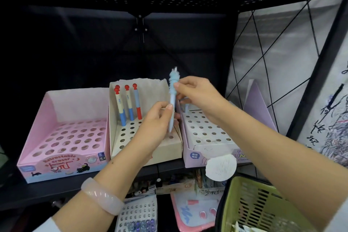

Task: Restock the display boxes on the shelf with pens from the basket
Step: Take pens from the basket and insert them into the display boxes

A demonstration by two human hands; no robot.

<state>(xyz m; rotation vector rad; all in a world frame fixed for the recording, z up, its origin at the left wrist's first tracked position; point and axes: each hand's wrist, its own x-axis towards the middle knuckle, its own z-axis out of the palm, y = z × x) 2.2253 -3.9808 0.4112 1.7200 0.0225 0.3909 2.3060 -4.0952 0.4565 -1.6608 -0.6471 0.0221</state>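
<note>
free: pink box point(62, 130) holes | blocked: pens point(128, 103) in beige box point(165, 149) rear

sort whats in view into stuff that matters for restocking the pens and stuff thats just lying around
Part of the job:
light blue pen, held by left hand and right hand
pink box
beige box
lilac box
green basket

Just lying about:
lower-shelf stationery
white round tag
</note>
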